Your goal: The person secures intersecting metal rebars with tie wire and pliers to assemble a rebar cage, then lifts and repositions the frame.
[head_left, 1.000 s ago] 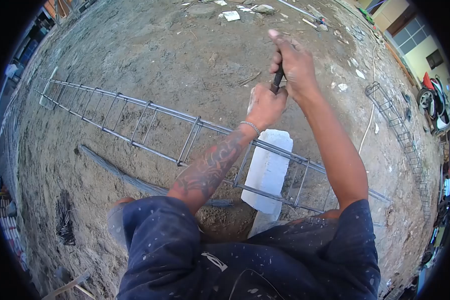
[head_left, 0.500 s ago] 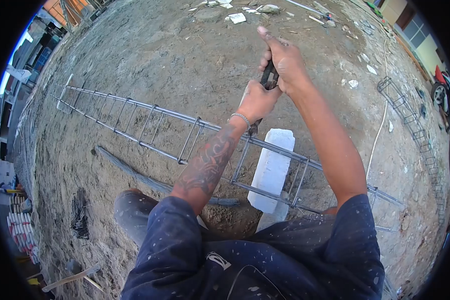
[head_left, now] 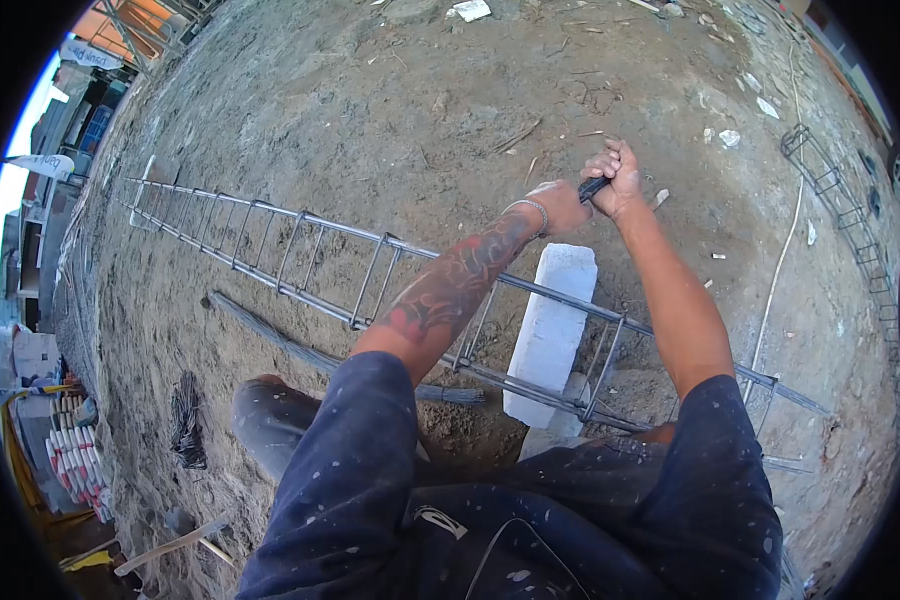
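Both hands are out past the far bar of a long steel rebar cage [head_left: 385,240], which lies crosswise in front of me. My left hand [head_left: 558,207] is closed around dark-handled pliers [head_left: 594,187], just beyond the bar. To its right, my right hand [head_left: 618,180] has its fingers curled round the handle end. The pliers' jaws are hidden by my left hand and wrist. Beneath the cage, a white block [head_left: 552,335] props it up near my knees.
A bundle of straight tie wire [head_left: 290,347] lies on the dirt this side of the cage. A dark wire coil [head_left: 187,425] and a wooden-handled tool [head_left: 173,548] are at left. Another rebar cage [head_left: 840,205] runs along the right. White fragments [head_left: 470,10] are scattered farther out.
Both hands have swung right and nearer with the pliers, and the handles have turned from upright to slanting. My right thumb no longer points outward. The view has shifted slightly.
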